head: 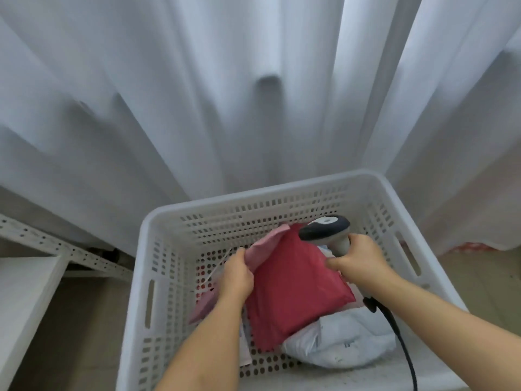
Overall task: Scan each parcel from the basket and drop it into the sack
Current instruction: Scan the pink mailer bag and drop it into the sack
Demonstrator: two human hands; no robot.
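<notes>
Both hands are down in the white basket (169, 221), one on a red parcel and one on the scanner.

The left hand (236, 273) has its grip closed on the upper left edge of the red parcel (293, 283), fingers curled over a paler pink flap whose far side is hidden. The right hand (358, 259) has its grip wrapped round the handle of the scanner (325, 228), its dark head over the parcel's top corner; the black cable (400, 334) runs off the lower edge of the frame. The red parcel lies at the centre of the basket, on top of a white parcel (344, 340) at lower right and a pink one (201, 307) mostly hidden behind the left forearm. White curtains (225, 94) fill the upper frame; a perforated metal shelf rail (56, 245) sits at middle left.
</notes>
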